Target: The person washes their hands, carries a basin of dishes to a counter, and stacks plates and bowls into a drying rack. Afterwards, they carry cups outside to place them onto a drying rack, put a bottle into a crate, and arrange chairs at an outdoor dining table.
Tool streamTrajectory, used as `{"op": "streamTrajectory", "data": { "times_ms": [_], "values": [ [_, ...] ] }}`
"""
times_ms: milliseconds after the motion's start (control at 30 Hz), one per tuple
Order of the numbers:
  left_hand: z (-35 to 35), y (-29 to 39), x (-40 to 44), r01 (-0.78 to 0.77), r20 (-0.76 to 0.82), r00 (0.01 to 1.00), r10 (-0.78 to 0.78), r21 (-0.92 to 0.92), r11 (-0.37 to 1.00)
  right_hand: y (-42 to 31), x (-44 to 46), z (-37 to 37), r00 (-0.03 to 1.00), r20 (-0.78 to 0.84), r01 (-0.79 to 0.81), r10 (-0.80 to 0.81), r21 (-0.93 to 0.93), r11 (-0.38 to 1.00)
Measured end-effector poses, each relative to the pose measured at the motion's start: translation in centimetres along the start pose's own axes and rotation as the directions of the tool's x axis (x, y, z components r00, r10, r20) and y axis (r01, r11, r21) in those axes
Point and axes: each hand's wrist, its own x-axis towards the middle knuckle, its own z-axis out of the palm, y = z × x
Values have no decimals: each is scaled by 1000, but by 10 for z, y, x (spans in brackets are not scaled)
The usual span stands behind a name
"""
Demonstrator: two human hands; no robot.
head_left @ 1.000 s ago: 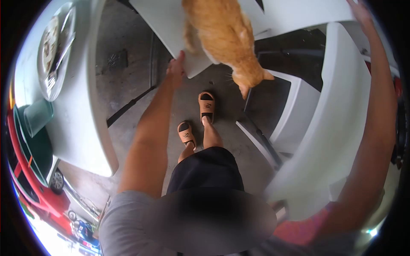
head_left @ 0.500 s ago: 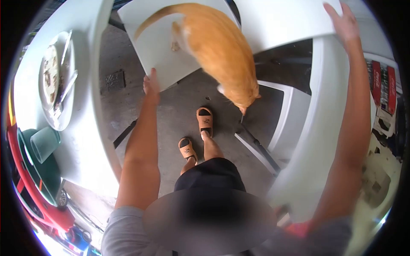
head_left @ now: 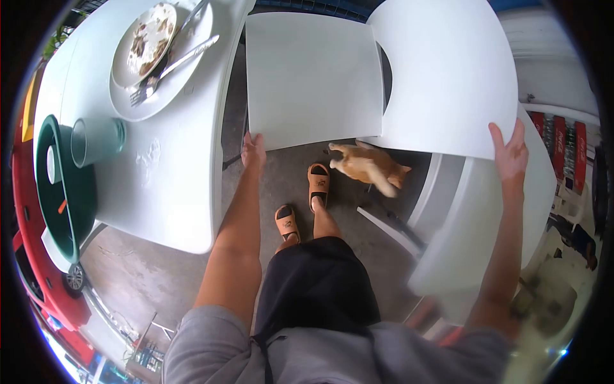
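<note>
A white plastic chair has its square seat [head_left: 313, 80] and curved backrest [head_left: 451, 77] in front of me. My left hand [head_left: 253, 150] is closed on the seat's near left corner. At the near right corner of the backrest, my right hand [head_left: 510, 152] grips the edge between thumb and fingers. An orange cat [head_left: 368, 168] with pale paws is low beside the seat's near edge, its head toward the right; part of its body is hidden under the chair.
On the white table [head_left: 173, 205] at left are stacked plates [head_left: 192, 89] with food scraps, a fork [head_left: 185, 59], a clear cup [head_left: 96, 142] and a green basin [head_left: 71, 211]. Another white chair [head_left: 476, 217] stands at right. Red bottle crates [head_left: 559, 147] are farther right.
The cat has come off the seat and down toward the floor. The chair now sits squarer in view, with both hands still on it. My view has shifted, showing more of the table.
</note>
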Motion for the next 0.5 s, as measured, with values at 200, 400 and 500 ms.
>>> {"op": "streamTrajectory", "data": {
  "times_ms": [200, 400, 500],
  "values": [
    [-21, -68, -25, -33, 1, 999, 33, -12, 999, -7, -96, -22, 991, 92, -99, 94, 49, 994],
    [-44, -131, -47, -110, 15, 994, 109, 75, 991, -4, -178, -43, 991, 130, -17, 0, 133, 991],
    [-60, -159, -61, -77, 107, 992, 66, 95, 993, -3, -218, -52, 988, 154, -15, -4, 118, 993]
  ]
}}
